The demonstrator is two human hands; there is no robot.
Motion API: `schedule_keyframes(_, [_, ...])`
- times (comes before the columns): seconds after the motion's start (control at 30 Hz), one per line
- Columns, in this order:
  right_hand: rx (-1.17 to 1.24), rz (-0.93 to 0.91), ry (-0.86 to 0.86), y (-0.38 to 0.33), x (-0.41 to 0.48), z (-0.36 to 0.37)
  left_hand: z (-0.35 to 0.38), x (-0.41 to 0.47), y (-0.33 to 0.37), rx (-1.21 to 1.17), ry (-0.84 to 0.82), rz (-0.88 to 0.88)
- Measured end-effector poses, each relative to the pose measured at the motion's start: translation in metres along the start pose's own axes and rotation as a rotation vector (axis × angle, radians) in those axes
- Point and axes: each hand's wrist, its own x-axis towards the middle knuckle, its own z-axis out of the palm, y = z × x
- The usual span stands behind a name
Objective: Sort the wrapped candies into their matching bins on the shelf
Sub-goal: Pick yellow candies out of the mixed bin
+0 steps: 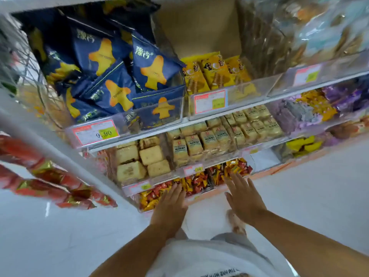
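Clear plastic bins (139, 120) line the white shelf in tiers. Navy packets printed with yellow figures (153, 70) fill the top left one, with yellow wafer packs (215, 74) beside them. Pale square biscuit packs (151, 154) sit below, and purple and yellow sweets (311, 104) lie to the right. Blurred red-and-gold foil packs (52, 176) hang at far left. The red, yellow and orange wrapped candies (199, 182) lie in the lowest bins (139, 208), near the floor. Both arms reach down. The left hand (171, 200) is flat with its fingers straight and together at the bin front. The right hand (242, 194) has its fingers spread, the tips over the candies.
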Motion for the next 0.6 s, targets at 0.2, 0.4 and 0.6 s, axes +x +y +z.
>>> schedule_keyframes(0.2, [-0.115, -0.253, -0.122, 0.055, 0.059, 0.013, 0.04, 0.021, 0.063, -0.208, -0.025, -0.332])
schedule_keyframes(0.4, [-0.073, -0.307, -0.047, 0.04, 0.093, 0.064, 0.101, 0.027, 0.05, -0.181, 0.03, -0.401])
schedule_keyframes(0.6, [0.028, -0.314, 0.042, -0.002, 0.148, 0.133, 0.179, 0.057, -0.01, -0.17, -0.009, -0.427])
